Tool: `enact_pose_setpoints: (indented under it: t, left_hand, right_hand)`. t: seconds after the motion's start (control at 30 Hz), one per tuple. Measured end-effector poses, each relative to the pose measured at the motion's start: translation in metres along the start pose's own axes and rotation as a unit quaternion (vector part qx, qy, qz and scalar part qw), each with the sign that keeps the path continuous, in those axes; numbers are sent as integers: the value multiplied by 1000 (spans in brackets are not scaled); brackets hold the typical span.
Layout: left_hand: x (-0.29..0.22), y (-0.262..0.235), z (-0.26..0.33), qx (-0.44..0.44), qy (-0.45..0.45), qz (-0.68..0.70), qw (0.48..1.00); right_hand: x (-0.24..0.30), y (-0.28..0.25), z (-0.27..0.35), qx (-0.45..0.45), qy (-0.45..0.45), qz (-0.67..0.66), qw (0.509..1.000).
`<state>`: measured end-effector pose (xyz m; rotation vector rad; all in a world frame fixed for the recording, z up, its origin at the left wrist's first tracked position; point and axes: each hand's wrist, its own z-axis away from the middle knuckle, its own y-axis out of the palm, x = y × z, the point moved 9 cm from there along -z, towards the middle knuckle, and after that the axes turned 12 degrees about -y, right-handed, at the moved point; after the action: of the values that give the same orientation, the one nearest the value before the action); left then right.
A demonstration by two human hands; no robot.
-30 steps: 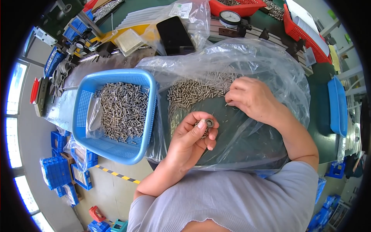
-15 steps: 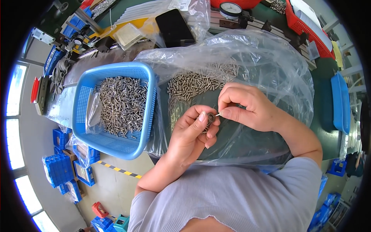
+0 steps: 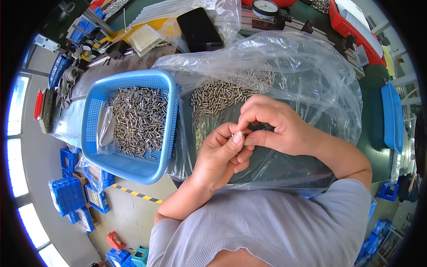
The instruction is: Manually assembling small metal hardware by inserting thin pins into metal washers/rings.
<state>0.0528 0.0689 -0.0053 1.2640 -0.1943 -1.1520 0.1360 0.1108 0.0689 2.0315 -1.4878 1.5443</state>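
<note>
My left hand [image 3: 222, 150] is closed, its thumb and curled fingers around a small dark round metal part that is now almost wholly hidden. The thumb and fingers of my right hand [image 3: 278, 129] bend together right against the left fingertips. Whatever sits between the right fingers is covered. Just beyond both hands, a loose pile of small metal pins [image 3: 218, 97] lies on a clear plastic bag [image 3: 311, 84]. To the left stands a light blue plastic basket [image 3: 165, 155], holding a heap of similar metal pins [image 3: 140, 120] and a crumpled clear bag.
A black phone [image 3: 200, 30] lies on plastic wrapping at the back. Behind the bag are a dial gauge [image 3: 265, 9] and a metal rail [image 3: 311, 33]. A red basket [image 3: 356, 35] and a blue tray [image 3: 391, 118] stand on the right. Blue crates [image 3: 66, 196] are on the floor.
My right hand has moved left and closed in on the left fingertips. The thin light pin it pinched and the dark round part are now hidden between the hands.
</note>
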Motion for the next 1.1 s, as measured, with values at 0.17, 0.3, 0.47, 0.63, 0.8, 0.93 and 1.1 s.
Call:
enact_pose_setpoints:
  t: [0.17, 0.3, 0.47, 0.63, 0.8, 0.93, 1.1]
  left_hand:
    - [1, 2, -1, 12, -6, 19, 1000]
    - [-1, 0, 0, -13, 19, 23, 999]
    - [-6, -5, 1, -20, 63, 23, 998]
    - [-12, -4, -2, 6, 88, 36, 995]
    - [-22, 8, 8, 62, 89, 60, 992]
    - [-39, 29, 30, 81, 113, 59, 989]
    - [-88, 26, 71, 36, 203, 22, 978]
  right_hand:
    - [4, -2, 1, -8, -57, 25, 998]
    - [7, -7, 1, -25, -70, 53, 996]
    - [9, -10, 1, -26, -75, 38, 996]
    - [-16, -26, 5, -73, 6, 43, 996]
    - [-16, -17, 3, -39, -41, 132, 990]
    - [-13, -15, 3, -30, -37, 149, 988]
    - [-8, -15, 8, -45, -42, 153, 986]
